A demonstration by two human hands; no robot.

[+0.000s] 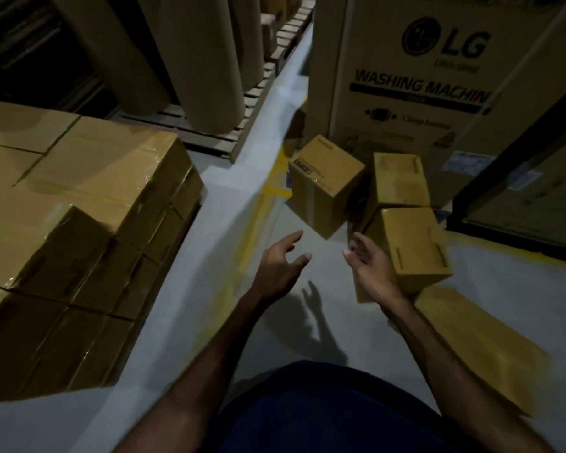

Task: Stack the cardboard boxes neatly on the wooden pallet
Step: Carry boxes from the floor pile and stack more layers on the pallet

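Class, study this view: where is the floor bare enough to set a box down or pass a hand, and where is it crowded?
Bare floor runs as an aisle between the wrapped stack and the loose boxes, past both open hands: left hand, right hand. It is crowded at the right, where the boxes cluster against the washing machine carton.

Stack of boxes (pixel 79 197) sits left, paper rolls (pixel 190 60) on a pallet (pixel 229 138) behind it. Aisle floor (pixel 183 289) runs btwn stack & right side. Right, far back: washing machine carton (pixel 415 70). Before it — three small boxes on the floor: one left (pixel 324 181), one right (pixel 401 178), third (pixel 412 250) nearer. Flat cardboard (pixel 477 348) lies nearest, right.
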